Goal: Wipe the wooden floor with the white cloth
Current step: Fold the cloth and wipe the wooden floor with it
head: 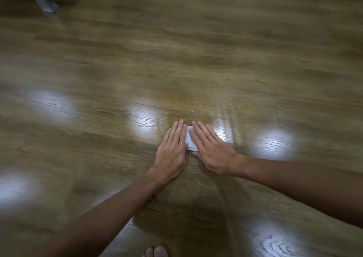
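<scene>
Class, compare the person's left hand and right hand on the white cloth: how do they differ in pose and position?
The left hand points almost straight ahead, while the right hand angles forward and to the left. The left hand lies along the white cloth at its left edge; the right hand covers its right side. The right hand's thumb touches the wooden floor below the cloth; the left hand's thumb is not clearly visible. Both lie flat with straight fingers, pressing down.

Both forearms bare, no sleeves in view. left hand [172, 148] and right hand [211, 150]: no rings, watch or gloves (short nails). Bare toes [157, 252] below the hands.
</scene>
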